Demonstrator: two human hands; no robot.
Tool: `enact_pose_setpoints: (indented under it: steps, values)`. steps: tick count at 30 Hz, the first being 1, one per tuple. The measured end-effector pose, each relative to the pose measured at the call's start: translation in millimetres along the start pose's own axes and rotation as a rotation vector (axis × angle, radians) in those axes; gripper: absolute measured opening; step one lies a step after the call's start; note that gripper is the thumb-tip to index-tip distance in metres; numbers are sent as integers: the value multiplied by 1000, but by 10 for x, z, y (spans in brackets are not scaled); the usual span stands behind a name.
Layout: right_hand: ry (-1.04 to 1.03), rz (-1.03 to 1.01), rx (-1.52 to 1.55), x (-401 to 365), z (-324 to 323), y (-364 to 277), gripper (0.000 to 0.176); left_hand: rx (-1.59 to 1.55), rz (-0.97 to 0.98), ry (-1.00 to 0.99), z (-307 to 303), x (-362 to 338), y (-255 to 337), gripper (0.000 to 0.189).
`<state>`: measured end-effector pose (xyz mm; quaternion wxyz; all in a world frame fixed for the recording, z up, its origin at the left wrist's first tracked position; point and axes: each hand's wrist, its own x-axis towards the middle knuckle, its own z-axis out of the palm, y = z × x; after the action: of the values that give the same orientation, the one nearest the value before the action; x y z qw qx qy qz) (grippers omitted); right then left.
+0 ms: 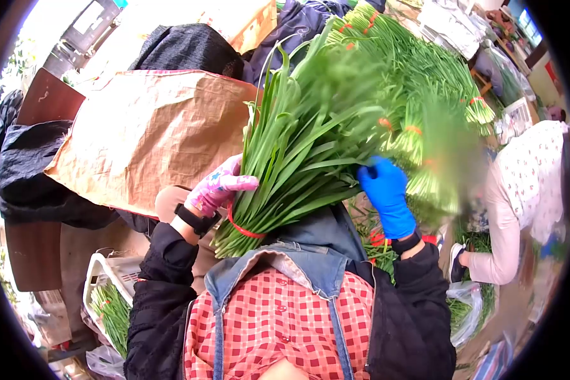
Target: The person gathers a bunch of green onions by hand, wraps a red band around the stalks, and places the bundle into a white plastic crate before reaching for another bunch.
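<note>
My left hand, in a pink patterned glove, grips a bunch of garlic chives near its base. The thumb lies across the front of the bunch, and the other fingers are partly hidden behind it. A red band circles the stalks just below that hand, and the long flat leaves fan up and to the right. My right hand, in a blue glove, is beside the leaves on the right with its fingers curled closed. What lies between those fingers is hidden. Some green leaves above it are blurred.
Several banded bunches of chives are piled at the upper right. A brown woven sack lies at the left. The white plastic basket at lower left holds more greens. Another person in light clothes is at the right.
</note>
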<state>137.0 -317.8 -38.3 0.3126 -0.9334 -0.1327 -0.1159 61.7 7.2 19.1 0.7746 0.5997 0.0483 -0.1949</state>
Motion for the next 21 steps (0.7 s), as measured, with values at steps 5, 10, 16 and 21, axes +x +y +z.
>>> enact_pose_setpoints:
  steps: [5, 10, 16, 21]
  values:
    - [-35, 194, 280, 72, -459, 296, 20, 56, 29, 25, 131, -19, 117, 55]
    - [314, -314, 307, 139, -931, -563, 18, 264, 117, -16, 352, -59, 496, 47]
    - [116, -627, -161, 253, -432, -932, 26, 236, 53, -5, 472, -112, 492, 48]
    - [125, -508, 310, 245, -327, -788, 21, 15, -4, 74, 371, -178, 319, 47]
